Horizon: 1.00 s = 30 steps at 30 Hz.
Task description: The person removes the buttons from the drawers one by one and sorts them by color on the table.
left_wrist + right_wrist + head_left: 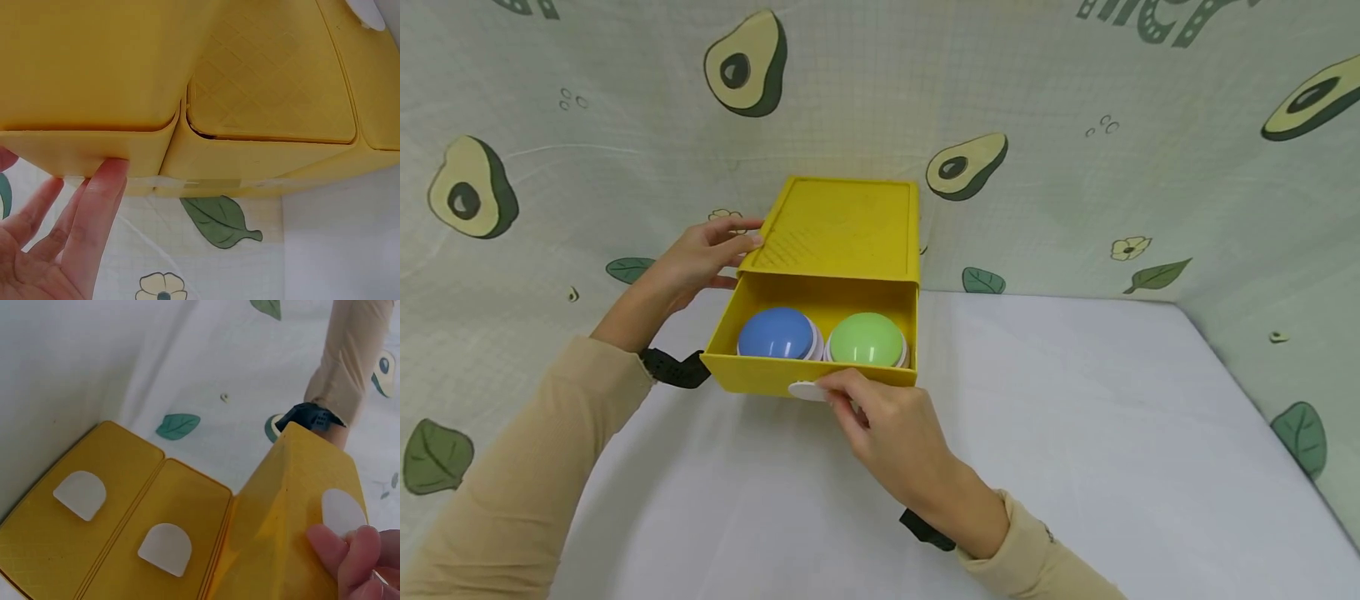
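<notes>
A yellow drawer unit (846, 225) stands on the white table with its top drawer (745, 375) pulled out. Inside that drawer, a glossy blue dome (773, 333) and a light green dome (867, 337), both with white rims, sit side by side. My right hand (898, 429) pinches the drawer's white tab handle (339, 511) between thumb and fingers. At the unit's left side, my left hand (696, 258) touches the wall near the top edge; in the left wrist view its straight fingers (94, 219) lie against the yellow plastic.
Below the pulled-out drawer, two closed drawers show their white tabs (165, 549) in the right wrist view. Behind the unit hangs a pale cloth (1037, 217) printed with avocados and leaves. White table surface (1075, 433) extends to the right.
</notes>
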Available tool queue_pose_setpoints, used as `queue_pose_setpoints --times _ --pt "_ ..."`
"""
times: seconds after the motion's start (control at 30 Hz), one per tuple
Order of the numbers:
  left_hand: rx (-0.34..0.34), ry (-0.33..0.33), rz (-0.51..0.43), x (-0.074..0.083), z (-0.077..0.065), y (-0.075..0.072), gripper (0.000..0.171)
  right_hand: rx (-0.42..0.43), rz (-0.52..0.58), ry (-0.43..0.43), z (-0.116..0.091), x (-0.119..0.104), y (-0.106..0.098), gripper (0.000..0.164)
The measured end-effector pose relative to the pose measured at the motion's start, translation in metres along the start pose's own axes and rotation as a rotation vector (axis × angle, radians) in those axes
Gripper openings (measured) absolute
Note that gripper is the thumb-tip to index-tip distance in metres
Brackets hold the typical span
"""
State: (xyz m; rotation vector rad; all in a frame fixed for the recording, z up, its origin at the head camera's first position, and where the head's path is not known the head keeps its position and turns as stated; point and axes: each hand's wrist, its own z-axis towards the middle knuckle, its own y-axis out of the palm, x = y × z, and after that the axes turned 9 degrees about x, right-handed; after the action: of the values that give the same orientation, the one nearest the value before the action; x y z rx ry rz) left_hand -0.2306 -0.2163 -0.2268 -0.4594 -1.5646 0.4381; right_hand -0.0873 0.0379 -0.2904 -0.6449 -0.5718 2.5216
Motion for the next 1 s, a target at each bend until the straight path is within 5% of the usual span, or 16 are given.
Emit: queue_pose_setpoints --times 0.5,0.77,1.0 --pt "-0.008 0.006 -0.002 0.000 -0.001 -0.001 0.065 -0.032 -0.012 -0.059 0.009 0.000 -0.016 0.014" --pt "-0.012 0.006 -0.004 0.001 -0.001 -0.001 0.064 -0.042 0.145 0.023 0.023 0.000 -0.042 0.010" --pt "-0.009 0.000 -0.004 0.000 -0.001 -0.001 0.064 -0.096 0.135 0.045 0.046 0.016 -0.060 0.012"
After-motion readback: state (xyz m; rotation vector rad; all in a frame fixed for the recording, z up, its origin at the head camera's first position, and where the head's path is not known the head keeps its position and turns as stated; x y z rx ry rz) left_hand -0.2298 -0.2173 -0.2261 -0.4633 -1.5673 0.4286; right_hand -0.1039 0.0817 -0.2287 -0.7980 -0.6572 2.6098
